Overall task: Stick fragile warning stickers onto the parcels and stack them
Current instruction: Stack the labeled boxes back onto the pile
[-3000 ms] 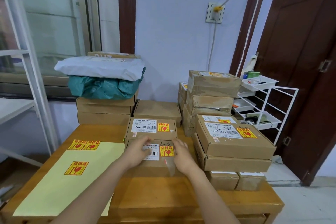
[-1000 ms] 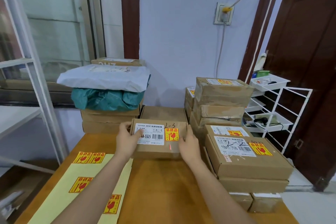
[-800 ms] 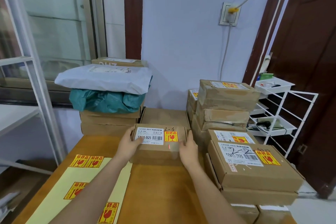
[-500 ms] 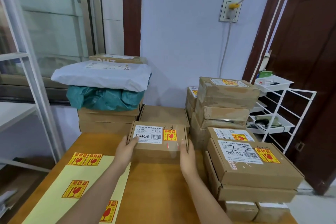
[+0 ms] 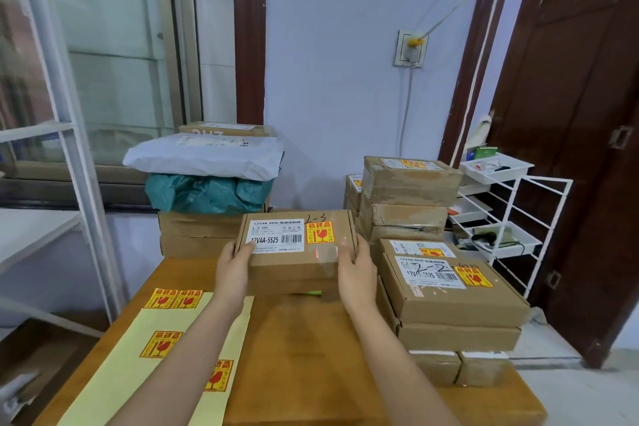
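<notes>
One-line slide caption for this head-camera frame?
Both hands, left hand and right hand, hold a stickered parcel above the wooden table, beside stacked boxes and a sticker sheet.

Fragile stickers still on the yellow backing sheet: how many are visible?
4. Two sit side by side at the sheet's far end, one lies mid-sheet, and one sits nearer the camera beside the left forearm. The forearm may hide others.
</notes>
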`<action>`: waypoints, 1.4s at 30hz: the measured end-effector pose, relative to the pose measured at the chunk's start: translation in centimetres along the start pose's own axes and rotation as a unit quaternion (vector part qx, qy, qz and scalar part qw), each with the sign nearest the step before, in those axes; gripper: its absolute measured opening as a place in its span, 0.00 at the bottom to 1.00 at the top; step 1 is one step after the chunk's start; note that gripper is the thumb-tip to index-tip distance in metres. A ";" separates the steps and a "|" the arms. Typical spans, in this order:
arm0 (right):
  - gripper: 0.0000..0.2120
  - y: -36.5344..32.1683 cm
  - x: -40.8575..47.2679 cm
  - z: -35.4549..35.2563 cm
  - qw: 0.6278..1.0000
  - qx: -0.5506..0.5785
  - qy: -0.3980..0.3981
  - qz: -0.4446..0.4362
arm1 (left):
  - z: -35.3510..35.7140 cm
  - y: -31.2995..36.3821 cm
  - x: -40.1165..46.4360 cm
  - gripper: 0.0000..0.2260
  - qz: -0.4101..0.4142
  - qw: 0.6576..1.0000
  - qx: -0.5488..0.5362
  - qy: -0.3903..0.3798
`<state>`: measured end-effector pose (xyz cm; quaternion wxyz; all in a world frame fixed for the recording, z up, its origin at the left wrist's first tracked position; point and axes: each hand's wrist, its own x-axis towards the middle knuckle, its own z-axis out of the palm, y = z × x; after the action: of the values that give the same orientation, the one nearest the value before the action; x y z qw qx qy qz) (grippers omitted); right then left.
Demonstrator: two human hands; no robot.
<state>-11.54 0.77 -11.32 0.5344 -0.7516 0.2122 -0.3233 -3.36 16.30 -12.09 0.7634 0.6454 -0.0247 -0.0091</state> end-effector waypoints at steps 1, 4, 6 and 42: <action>0.21 -0.8 -0.2 -0.4 1.000 0.002 0.008 -0.010 | 0.1 0.7 -0.3 0.12 0.005 1.000 -0.005 0.001; 0.20 -2.6 -0.4 -1.7 0.999 0.001 0.028 -0.031 | 0.5 2.4 -1.2 0.11 0.018 1.000 -0.019 -0.008; 0.20 -3.3 -0.3 -2.8 0.998 -0.005 0.040 -0.038 | 1.2 3.3 -1.7 0.11 0.022 0.999 -0.033 -0.017; 0.20 1.5 4.9 -22.7 0.978 -0.044 0.183 0.091 | 18.7 3.1 -9.9 0.35 -0.061 0.966 0.082 -0.239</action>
<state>-24.29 -18.09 -6.47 0.4803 -0.6799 0.3877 -0.3959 -14.19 -1.13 -6.22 0.6778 0.6852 -0.1673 -0.2078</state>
